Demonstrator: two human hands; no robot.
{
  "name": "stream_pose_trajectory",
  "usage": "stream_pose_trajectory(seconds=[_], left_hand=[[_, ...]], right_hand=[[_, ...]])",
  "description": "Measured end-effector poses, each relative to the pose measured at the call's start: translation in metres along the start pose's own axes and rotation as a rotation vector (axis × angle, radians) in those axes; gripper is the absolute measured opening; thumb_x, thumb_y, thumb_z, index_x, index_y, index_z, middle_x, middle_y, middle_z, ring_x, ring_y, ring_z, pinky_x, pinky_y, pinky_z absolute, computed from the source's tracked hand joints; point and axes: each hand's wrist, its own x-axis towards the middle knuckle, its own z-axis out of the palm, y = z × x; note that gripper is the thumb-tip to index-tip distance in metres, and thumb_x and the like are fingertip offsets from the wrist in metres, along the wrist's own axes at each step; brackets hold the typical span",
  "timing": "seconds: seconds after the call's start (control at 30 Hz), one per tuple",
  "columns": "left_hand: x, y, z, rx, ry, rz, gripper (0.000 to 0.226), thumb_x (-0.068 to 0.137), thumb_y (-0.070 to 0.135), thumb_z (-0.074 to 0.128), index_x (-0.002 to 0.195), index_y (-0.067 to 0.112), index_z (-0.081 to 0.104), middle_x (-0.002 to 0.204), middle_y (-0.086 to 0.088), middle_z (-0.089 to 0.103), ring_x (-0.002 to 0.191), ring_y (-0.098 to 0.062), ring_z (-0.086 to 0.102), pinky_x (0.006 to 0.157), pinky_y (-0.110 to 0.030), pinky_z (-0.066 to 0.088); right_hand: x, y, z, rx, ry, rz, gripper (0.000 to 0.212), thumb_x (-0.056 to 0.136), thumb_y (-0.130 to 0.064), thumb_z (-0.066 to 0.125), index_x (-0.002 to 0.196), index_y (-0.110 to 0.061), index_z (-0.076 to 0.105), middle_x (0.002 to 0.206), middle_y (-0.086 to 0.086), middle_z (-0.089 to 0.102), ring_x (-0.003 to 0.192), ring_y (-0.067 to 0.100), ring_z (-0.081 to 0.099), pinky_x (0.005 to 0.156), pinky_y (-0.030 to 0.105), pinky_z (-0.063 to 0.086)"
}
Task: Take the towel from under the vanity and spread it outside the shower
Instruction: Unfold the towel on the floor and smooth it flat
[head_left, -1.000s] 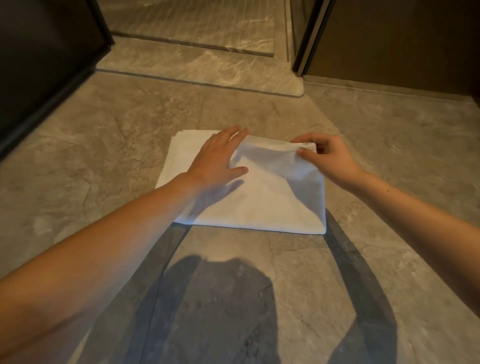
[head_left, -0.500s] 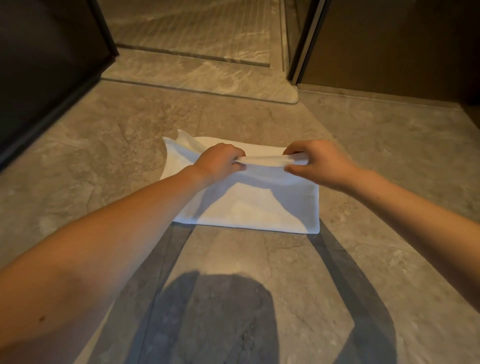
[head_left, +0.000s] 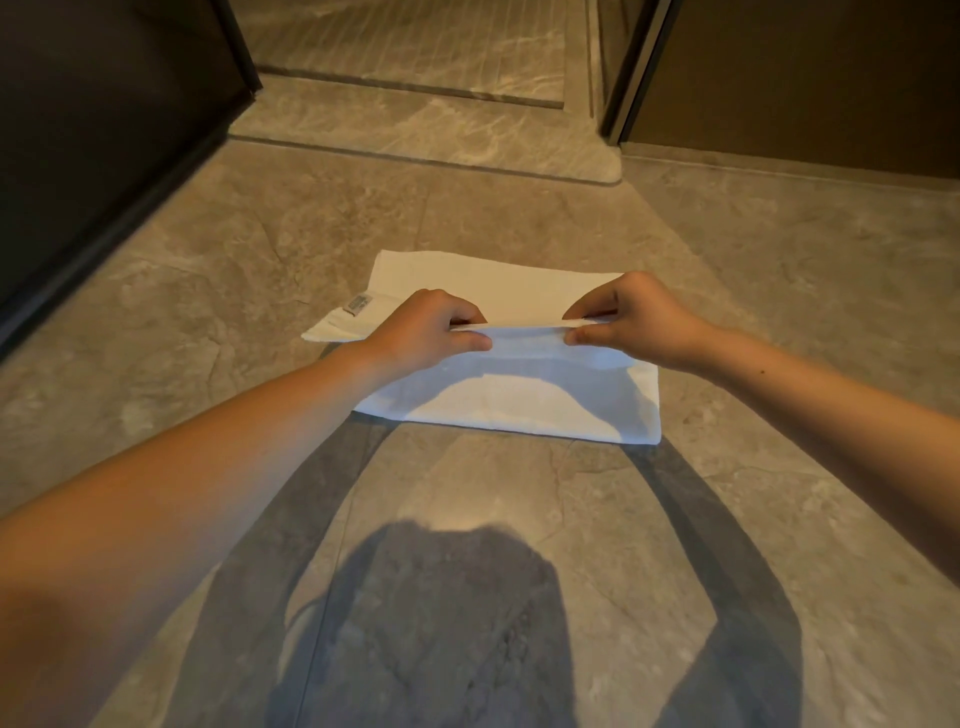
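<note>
Nearest, the white towel (head_left: 519, 400) lies partly folded on the stone floor (head_left: 208, 312). The left hand (head_left: 421, 330) and right hand (head_left: 641, 322) each pinch its raised top edge, fingers closed on the cloth. This looks like the unfolding step; next, draw that layer toward the shower threshold (head_left: 415, 124) beyond, probably one more fold.
</note>
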Motion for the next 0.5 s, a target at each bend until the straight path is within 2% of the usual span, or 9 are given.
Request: stream_pose_trajectory(seconds=[0.07,0.13,0.23,0.33,0.5], left_hand=[[-0.005,0.000,0.004,-0.012,0.012,0.011,0.015,0.087,0.026,0.072,0.078,0.013,0.072,0.073,-0.007,0.069,0.071,-0.022,0.061,0.059,-0.029,0.035],[-0.009,0.001,0.009,-0.015,0.008,0.029,0.013,0.088,0.026,0.071,0.081,0.014,0.073,0.074,-0.004,0.069,0.071,-0.018,0.061,0.059,-0.026,0.036],[-0.016,0.002,0.013,-0.032,-0.003,0.044,0.009,0.089,0.025,0.070,0.086,0.017,0.073,0.080,0.003,0.071,0.076,-0.012,0.063,0.064,-0.026,0.042],[-0.020,0.004,0.015,-0.052,0.004,0.047,0.007,0.088,0.023,0.071,0.089,0.017,0.075,0.085,0.005,0.073,0.080,-0.008,0.064,0.071,-0.026,0.046],[-0.028,0.007,0.016,-0.080,0.023,0.039,0.005,0.086,0.021,0.074,0.090,0.018,0.076,0.085,0.008,0.073,0.080,-0.002,0.065,0.071,-0.019,0.046]], right_hand=[[-0.005,0.001,0.001,0.055,0.006,0.017,0.019,0.080,-0.008,0.078,0.098,-0.003,0.077,0.098,0.003,0.075,0.089,0.008,0.068,0.079,0.010,0.049],[-0.011,0.003,0.002,0.096,-0.006,0.029,0.018,0.080,-0.006,0.078,0.097,-0.001,0.077,0.095,0.003,0.075,0.084,0.006,0.068,0.074,0.005,0.047],[-0.018,0.006,0.003,0.132,-0.035,0.031,0.016,0.080,-0.006,0.077,0.096,-0.001,0.076,0.093,0.005,0.075,0.082,0.008,0.069,0.074,0.011,0.051],[-0.022,0.008,0.004,0.119,-0.046,0.055,0.015,0.081,-0.009,0.078,0.095,-0.005,0.077,0.087,0.003,0.076,0.079,0.012,0.071,0.076,0.023,0.057],[-0.029,0.007,0.004,0.118,-0.048,0.065,0.014,0.079,-0.011,0.079,0.091,-0.006,0.077,0.082,0.004,0.076,0.075,0.013,0.070,0.076,0.030,0.055]])
